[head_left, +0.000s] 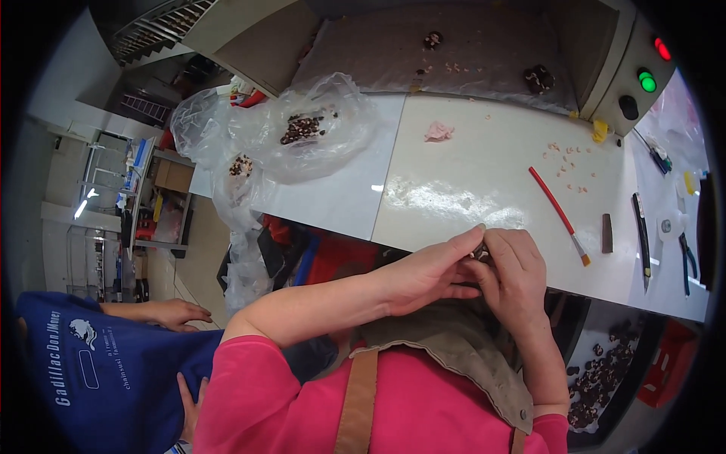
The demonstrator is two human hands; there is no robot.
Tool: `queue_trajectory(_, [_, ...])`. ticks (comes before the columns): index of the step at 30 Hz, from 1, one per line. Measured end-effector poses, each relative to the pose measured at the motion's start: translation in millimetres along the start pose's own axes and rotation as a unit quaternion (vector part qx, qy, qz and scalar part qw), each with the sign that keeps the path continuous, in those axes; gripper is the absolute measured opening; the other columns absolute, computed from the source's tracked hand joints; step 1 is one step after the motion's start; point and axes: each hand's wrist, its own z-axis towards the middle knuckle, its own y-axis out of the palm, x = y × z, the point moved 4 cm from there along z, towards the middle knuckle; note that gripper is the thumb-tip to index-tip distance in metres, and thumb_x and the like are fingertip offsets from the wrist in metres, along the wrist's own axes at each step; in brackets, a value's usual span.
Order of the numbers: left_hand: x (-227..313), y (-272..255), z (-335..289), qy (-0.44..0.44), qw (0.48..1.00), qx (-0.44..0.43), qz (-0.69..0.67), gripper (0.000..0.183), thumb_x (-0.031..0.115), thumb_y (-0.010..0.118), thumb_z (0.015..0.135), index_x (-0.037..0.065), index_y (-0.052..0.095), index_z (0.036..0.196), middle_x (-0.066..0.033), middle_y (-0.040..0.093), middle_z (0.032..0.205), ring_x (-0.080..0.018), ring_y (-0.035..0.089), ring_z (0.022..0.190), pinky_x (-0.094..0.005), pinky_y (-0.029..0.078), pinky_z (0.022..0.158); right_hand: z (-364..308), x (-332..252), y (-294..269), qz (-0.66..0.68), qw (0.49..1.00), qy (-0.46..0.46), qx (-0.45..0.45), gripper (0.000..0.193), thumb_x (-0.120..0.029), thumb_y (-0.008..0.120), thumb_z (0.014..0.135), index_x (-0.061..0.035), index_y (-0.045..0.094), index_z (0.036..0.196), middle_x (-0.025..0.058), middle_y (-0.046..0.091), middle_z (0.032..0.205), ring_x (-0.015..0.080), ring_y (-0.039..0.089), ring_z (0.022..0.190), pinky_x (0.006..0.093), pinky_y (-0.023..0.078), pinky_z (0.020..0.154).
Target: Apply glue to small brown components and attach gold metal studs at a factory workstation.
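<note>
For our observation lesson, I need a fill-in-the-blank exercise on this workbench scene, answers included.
1. The paintbrush has a ____ handle.
2. The red light sits above the ____ light.
3. The small dark piece is between the left hand and the ____ hand.
Missing words: red; green; right.

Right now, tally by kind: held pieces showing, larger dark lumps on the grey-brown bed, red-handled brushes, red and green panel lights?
Held dark piece: 1
Larger dark lumps on grey-brown bed: 2
Red-handled brush: 1
Red panel light: 1
Green panel light: 1
Total: 6
</note>
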Motion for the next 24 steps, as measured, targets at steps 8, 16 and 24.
queue_trajectory(8, [0,2,1,-0.003,1.0,-0.004,0.006,0.044,0.053,0.036,0.097,0.015,0.05,0.115,0.0017,0.055,0.106,-0.0084,0.054,0.1,-0.0286,0.043,0.091,-3,2,0,-0.003,1.0,0.002,0.005,0.035,-0.011,0.074,0.067,-0.0002,0.061,0.098,0.01,0.061,0.089,0.0265,0.058,0.077,0.0344,0.048,0.066])
queue_trajectory(16, [-3,-1,10,-0.001,1.0,0.026,0.001,0.045,0.051,0.037,0.096,0.015,0.051,0.118,-0.0025,0.058,0.113,-0.0146,0.055,0.107,-0.034,0.043,0.094,-7,9,-1,-0.017,1.0,0.004,0.013,0.034,-0.011,0.073,0.065,-0.0014,0.06,0.094,0.0083,0.06,0.087,0.0257,0.057,0.076,0.0338,0.048,0.066])
queue_trajectory(24, [2,6,17,0.007,0.998,0.046,0.035,0.046,0.052,0.036,0.096,0.013,0.053,0.115,-0.0043,0.058,0.11,-0.0182,0.056,0.104,-0.0395,0.042,0.096,-14,23,0,0.003,1.0,0.005,0.023,0.037,-0.014,0.075,0.065,-0.0003,0.06,0.097,0.0096,0.061,0.087,0.0263,0.059,0.078,0.0337,0.049,0.066])
